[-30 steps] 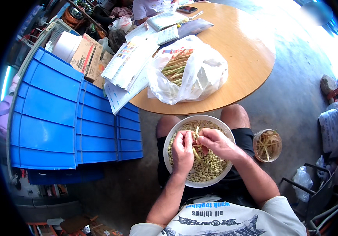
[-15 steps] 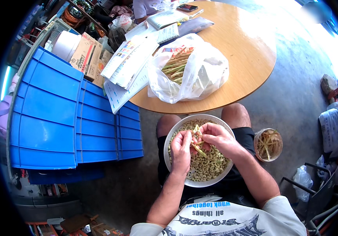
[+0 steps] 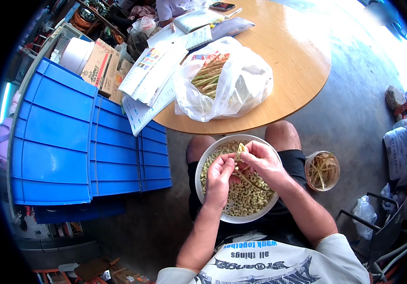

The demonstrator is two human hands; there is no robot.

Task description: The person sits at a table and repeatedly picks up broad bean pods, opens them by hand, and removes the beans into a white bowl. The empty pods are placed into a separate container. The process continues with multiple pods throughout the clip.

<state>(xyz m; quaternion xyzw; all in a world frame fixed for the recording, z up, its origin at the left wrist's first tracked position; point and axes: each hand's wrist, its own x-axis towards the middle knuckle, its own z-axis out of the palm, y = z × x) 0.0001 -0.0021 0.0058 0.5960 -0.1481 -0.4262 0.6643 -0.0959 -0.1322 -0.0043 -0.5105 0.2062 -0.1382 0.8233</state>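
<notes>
Pod (image 3: 239, 152), pale green and split, sits pinched between both hands over a metal bowl (image 3: 207, 156) of shelled beans on the person's lap. Left hand (image 3: 220, 176) and right hand (image 3: 261, 161) each keep their grip clamped on it. Beyond, a plastic bag of pods (image 3: 241, 87) lies on the round tabletop (image 3: 298, 57).

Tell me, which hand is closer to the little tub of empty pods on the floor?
Right. The right hand is over the bowl's side toward the small tub; the left hand sits farther away, over the bowl's other side.
</notes>
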